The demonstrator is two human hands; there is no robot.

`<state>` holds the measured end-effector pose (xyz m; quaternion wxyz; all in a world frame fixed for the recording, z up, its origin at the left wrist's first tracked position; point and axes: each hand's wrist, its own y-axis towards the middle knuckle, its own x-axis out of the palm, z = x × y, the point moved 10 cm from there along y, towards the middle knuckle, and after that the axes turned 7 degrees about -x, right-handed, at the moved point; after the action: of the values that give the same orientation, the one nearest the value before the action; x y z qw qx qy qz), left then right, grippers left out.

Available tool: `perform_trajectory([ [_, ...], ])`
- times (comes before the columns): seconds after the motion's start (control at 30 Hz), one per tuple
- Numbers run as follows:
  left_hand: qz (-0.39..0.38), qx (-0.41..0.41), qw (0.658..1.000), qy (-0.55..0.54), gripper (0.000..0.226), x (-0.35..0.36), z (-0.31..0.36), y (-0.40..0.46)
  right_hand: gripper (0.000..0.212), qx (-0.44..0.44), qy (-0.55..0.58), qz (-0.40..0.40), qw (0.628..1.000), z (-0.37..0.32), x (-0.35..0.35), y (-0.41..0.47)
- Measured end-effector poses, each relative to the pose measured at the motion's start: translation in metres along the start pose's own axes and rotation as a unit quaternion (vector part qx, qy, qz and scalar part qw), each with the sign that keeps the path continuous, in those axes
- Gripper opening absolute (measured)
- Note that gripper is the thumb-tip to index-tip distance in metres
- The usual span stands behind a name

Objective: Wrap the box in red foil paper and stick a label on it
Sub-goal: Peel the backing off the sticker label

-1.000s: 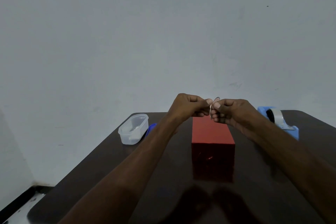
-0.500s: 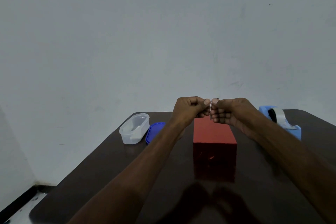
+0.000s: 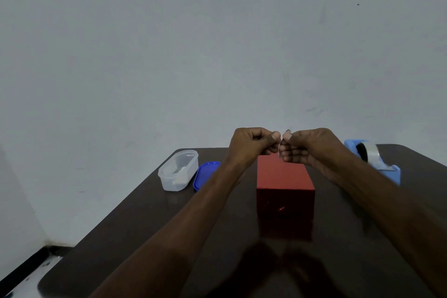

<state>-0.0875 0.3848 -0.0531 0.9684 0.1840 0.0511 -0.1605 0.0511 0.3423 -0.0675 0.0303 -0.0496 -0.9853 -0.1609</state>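
Both hands are raised above the far end of the red box [image 3: 285,176], fists nearly touching. The left hand [image 3: 251,145] and the right hand [image 3: 307,146] each have fingers curled, and between thumb and forefinger they pinch a small pale label [image 3: 280,146], seen edge-on and too thin to read. The box, covered in red foil, stands on the dark desk [image 3: 135,237] around its middle, its long side running away from the person. Toward the far left corner sits a clear plastic tub [image 3: 177,170], with a blue lid [image 3: 205,174] lying just beside it. Near the far right corner is a light blue tape dispenser [image 3: 373,159].
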Motion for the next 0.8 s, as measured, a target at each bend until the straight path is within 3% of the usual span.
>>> perform_trajectory([
  [0.27,-0.017,-0.022,0.999,0.018,0.038,0.002,0.001,0.0,0.024,-0.009,-0.01,0.001,1.0,0.003,0.001,0.0],
  [0.8,-0.045,-0.078,0.995,0.033,0.031,0.005,-0.011,0.005,0.024,0.015,0.001,-0.008,1.0,0.014,0.0,-0.001],
])
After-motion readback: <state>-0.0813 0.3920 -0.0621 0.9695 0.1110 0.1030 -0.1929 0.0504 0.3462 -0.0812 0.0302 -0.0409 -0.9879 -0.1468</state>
